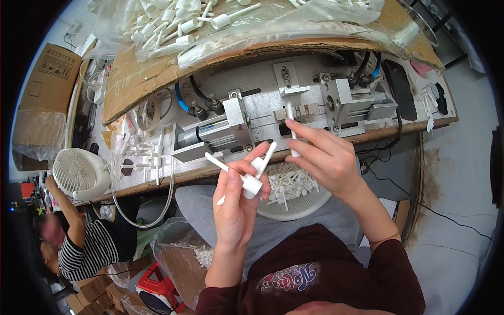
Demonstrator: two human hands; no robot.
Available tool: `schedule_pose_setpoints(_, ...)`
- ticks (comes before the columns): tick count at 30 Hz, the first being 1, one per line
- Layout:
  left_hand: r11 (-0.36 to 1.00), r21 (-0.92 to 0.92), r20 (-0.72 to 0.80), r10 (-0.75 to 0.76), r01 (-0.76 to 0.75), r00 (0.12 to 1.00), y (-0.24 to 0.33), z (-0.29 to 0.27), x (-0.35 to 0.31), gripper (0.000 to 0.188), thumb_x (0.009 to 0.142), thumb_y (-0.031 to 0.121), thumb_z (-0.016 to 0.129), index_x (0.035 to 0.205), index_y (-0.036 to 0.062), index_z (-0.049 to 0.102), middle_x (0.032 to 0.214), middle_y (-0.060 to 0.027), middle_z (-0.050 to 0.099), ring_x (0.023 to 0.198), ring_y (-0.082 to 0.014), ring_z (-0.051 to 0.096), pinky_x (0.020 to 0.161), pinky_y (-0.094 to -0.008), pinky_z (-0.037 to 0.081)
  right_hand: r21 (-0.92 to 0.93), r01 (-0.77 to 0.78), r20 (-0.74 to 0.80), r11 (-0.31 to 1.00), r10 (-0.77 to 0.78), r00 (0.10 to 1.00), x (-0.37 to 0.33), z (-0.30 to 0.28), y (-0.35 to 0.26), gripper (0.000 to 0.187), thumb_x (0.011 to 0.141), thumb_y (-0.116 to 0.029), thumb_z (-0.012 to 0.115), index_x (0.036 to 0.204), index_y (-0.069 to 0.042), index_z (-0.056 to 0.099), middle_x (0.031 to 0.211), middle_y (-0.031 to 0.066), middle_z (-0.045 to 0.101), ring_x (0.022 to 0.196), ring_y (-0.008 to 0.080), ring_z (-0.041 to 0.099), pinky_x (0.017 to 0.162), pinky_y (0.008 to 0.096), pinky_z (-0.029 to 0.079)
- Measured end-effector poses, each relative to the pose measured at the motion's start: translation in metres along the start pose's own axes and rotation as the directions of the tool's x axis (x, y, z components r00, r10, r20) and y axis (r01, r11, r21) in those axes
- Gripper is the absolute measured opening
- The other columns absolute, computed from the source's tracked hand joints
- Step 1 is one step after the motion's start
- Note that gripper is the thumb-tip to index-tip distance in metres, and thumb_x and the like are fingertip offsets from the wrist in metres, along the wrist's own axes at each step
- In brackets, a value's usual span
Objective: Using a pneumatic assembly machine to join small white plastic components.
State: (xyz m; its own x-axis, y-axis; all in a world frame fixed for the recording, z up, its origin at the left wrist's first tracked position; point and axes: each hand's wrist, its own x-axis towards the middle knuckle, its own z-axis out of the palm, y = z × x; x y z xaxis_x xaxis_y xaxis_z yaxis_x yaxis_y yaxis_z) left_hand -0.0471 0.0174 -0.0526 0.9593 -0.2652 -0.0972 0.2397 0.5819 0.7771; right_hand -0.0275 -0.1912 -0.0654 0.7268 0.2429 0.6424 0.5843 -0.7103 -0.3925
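Note:
In my left hand are a few white plastic caps with long thin stems; one such cap faces up between the fingers, and the stems point different ways. My right hand is closed at the fingertips on another white stemmed cap, held roughly upright in the view. Its far end reaches the small metal holder in the middle of the bench fixture; whether it is seated there I cannot tell. Metal clamp blocks with cylinders, a left one and a right one, face each other across the holder.
A basket of white parts rests by my lap. Above the fixture, a cardboard sheet carries bagged stemmed caps. A white fan and looped clear tubing stand left. A person in a striped top sits at far left.

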Motion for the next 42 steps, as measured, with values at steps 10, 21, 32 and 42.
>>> schedule_pose_setpoints(10, 0.994, 0.058, -0.132, -0.082, 0.090, 0.988, 0.000, 0.014, 0.001, 0.041, 0.111, 0.032, 0.039, 0.129, -0.0021, 0.052, 0.125, -0.0173, 0.061, 0.077, -0.0156, 0.054, 0.068, -0.0291, 0.044, -0.148, 0.019, 0.063, 0.989, -0.010, 0.998, 0.009, -0.004, 0.000, 0.031, 0.067, -0.014, 0.079, 0.095, -0.003, 0.071, 0.109, 0.0053, 0.073, 0.077, 0.0173, 0.066, 0.063, 0.0304, 0.050)
schedule_pose_setpoints(21, 0.978, 0.170, -0.037, -0.116, 0.121, 0.993, -0.003, 0.005, -0.002, 0.044, 0.110, 0.034, 0.039, 0.131, -0.0028, 0.052, 0.116, -0.0094, 0.058, 0.078, -0.0146, 0.052, 0.070, -0.0281, 0.042, -0.096, -0.004, 0.075, 0.995, 0.011, 0.997, 0.009, -0.005, 0.003, 0.028, 0.071, -0.015, 0.081, 0.096, -0.005, 0.073, 0.113, 0.0044, 0.074, 0.076, 0.0169, 0.069, 0.062, 0.0302, 0.048)
schedule_pose_setpoints(32, 0.949, 0.256, 0.091, -0.212, 0.183, 0.973, -0.013, 0.016, 0.003, 0.059, 0.108, 0.043, 0.042, 0.151, 0.0027, 0.041, 0.119, -0.0033, 0.058, 0.098, -0.0113, 0.055, 0.081, -0.0286, 0.044, 0.321, -0.019, 0.221, 0.947, -0.056, 0.974, 0.007, -0.029, -0.030, 0.027, 0.078, -0.011, 0.079, 0.104, -0.005, 0.072, 0.103, 0.0086, 0.070, 0.085, 0.0243, 0.069, 0.068, 0.0332, 0.054)
schedule_pose_setpoints(42, 0.981, 0.066, -0.046, -0.182, 0.185, 0.982, -0.012, 0.006, -0.002, 0.052, 0.103, 0.021, 0.055, 0.146, -0.0062, 0.043, 0.121, -0.0104, 0.059, 0.093, -0.0108, 0.055, 0.079, -0.0274, 0.043, -0.064, -0.020, 0.097, 0.998, 0.026, 0.995, 0.000, -0.018, -0.006, 0.025, 0.078, -0.005, 0.072, 0.102, 0.000, 0.069, 0.117, 0.0144, 0.070, 0.084, 0.0244, 0.071, 0.070, 0.0332, 0.056)
